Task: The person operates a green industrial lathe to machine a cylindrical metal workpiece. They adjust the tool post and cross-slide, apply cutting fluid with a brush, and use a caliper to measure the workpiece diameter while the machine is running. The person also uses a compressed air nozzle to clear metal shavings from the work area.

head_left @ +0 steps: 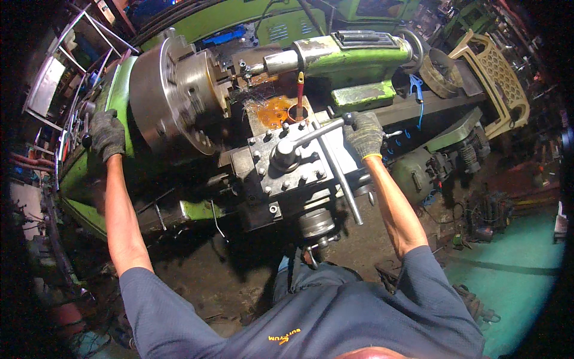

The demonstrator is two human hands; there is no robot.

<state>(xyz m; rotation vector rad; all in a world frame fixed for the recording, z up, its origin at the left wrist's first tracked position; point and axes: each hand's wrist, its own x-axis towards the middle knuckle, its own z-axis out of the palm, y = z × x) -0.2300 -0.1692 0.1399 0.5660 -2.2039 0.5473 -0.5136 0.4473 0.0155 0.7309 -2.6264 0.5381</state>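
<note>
My left hand point(107, 135), in a grey knit glove, rests at the green headstock point(124, 84) of a lathe. Its fingers look curled, but what lies under them is hidden. Beside it is a lever with a black ball knob point(87, 141). My right hand point(365, 133), gloved too, is closed at the ball end of the tool post handle point(320, 131). This handle rises from the bolted square tool post point(281, 182). Left of the post is the large steel chuck point(173, 96), its surface streaked as if turning. A long steel bar point(339, 179) slants over the post's right side.
The green tailstock point(359, 63) stands behind the post, its quill point(281, 62) facing the chuck. A red-handled brush point(300, 90) stands in a small cup beside oily brown liquid. A blue air gun point(415, 87) hangs near a round tin point(440, 73) and a beige plastic chair point(493, 84).
</note>
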